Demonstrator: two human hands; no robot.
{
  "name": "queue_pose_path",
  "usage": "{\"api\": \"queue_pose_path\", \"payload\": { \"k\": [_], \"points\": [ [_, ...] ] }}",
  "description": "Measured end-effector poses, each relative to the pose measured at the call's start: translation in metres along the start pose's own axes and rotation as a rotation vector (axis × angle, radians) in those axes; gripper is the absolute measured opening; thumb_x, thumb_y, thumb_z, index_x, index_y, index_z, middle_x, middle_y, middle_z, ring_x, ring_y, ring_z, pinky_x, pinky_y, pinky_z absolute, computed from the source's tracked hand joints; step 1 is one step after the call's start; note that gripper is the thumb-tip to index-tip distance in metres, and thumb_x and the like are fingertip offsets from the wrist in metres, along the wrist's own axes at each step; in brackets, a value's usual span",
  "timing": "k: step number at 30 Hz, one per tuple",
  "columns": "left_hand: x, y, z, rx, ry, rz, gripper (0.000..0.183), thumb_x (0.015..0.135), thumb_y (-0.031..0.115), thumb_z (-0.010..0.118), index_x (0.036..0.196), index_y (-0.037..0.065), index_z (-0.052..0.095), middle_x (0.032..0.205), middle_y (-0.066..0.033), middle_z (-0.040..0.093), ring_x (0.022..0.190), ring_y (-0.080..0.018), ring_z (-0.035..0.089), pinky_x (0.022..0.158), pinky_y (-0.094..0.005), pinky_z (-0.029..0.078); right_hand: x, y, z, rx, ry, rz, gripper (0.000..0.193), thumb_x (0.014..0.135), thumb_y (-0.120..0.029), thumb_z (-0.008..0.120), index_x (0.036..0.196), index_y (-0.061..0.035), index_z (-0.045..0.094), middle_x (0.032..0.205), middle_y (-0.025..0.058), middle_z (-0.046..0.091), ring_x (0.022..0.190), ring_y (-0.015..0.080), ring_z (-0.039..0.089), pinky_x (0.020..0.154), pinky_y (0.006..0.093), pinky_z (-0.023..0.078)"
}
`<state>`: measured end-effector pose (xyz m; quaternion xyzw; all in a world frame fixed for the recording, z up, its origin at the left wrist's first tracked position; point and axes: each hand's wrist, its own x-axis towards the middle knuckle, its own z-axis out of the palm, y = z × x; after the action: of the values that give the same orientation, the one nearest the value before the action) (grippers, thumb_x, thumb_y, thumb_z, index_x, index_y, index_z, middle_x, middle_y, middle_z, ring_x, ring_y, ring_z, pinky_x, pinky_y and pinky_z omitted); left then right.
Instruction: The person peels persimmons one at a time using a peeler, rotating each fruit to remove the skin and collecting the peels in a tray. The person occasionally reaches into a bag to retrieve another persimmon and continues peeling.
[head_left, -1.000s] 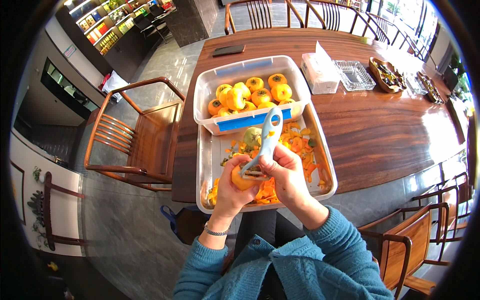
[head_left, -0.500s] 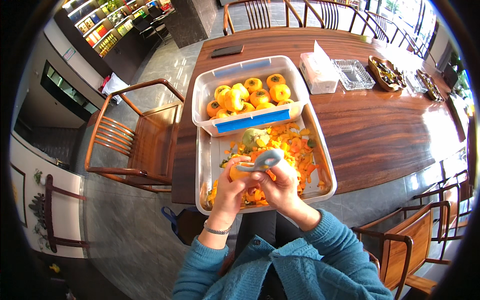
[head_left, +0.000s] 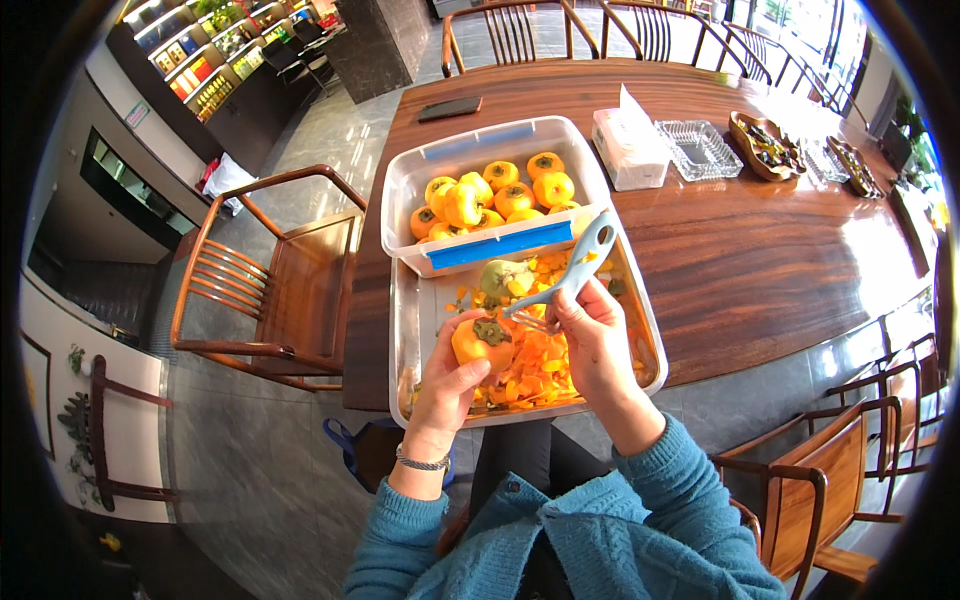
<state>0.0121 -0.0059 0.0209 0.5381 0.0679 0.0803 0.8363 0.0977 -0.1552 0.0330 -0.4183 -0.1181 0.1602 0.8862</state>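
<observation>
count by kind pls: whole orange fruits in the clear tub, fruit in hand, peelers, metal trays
Whole orange fruits in the clear tub: 8 visible
Fruit in the left hand: 1
Peelers, in the right hand: 1
Metal trays: 1
Total: 11

On the counter a dark phone (head_left: 450, 108) lies flat with its screen black at the far left edge, a white tissue box (head_left: 630, 148) stands right of the clear tub, whose near wall carries a blue label strip (head_left: 508, 245), while a small white sign (head_left: 138, 114) hangs far left.
</observation>
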Motion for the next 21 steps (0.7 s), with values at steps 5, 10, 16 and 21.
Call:
{"api": "queue_pose_path", "payload": {
  "k": [5, 10, 16, 21],
  "points": [
    [-0.003, 0.004, 0.002, -0.104, -0.023, 0.003, 0.059, 0.082, 0.030, 0.059, 0.131, 0.008, 0.034, 0.115, -0.0101, 0.051, 0.096, -0.0218, 0.056, 0.074, -0.0336, 0.051, -0.008, 0.000, 0.014, 0.091, -0.060, 0.075, 0.016, 0.087, -0.015, 0.058, 0.098, -0.0031, 0.057, 0.084, 0.0002, 0.059, 0.072, 0.0065, 0.050, 0.067, 0.0216, 0.040],
    [-0.005, -0.002, 0.005, 0.025, -0.040, 0.028, 0.055, 0.076, 0.008, 0.068, 0.123, 0.011, 0.038, 0.115, -0.0072, 0.048, 0.106, -0.0181, 0.052, 0.087, -0.0310, 0.047, -0.016, 0.005, 0.022, 0.001, -0.137, 0.106, 0.019, 0.088, -0.013, 0.058, 0.102, -0.0006, 0.055, 0.091, 0.0027, 0.060, 0.084, 0.0079, 0.055, 0.077, 0.0247, 0.046],
    [-0.006, -0.008, 0.003, 0.263, 0.002, 0.046, 0.058, 0.067, -0.002, 0.073, 0.115, 0.009, 0.043, 0.106, -0.0046, 0.050, 0.098, -0.0131, 0.052, 0.085, -0.0260, 0.047, -0.020, 0.008, 0.023, -0.046, -0.223, 0.077, 0.030, 0.084, -0.013, 0.063, 0.108, 0.0010, 0.054, 0.095, 0.0042, 0.059, 0.089, 0.0112, 0.056, 0.082, 0.0264, 0.046],
    [-0.008, -0.002, 0.001, 0.032, -0.067, -0.069, 0.054, 0.068, -0.003, 0.071, 0.113, 0.008, 0.044, 0.099, -0.0052, 0.053, 0.092, -0.0125, 0.055, 0.077, -0.0241, 0.050, -0.018, 0.009, 0.017, -0.056, -0.228, -0.006, 0.025, 0.084, -0.012, 0.063, 0.103, -0.0001, 0.055, 0.092, 0.0035, 0.060, 0.086, 0.0103, 0.056, 0.080, 0.0261, 0.047]
  ]
}}
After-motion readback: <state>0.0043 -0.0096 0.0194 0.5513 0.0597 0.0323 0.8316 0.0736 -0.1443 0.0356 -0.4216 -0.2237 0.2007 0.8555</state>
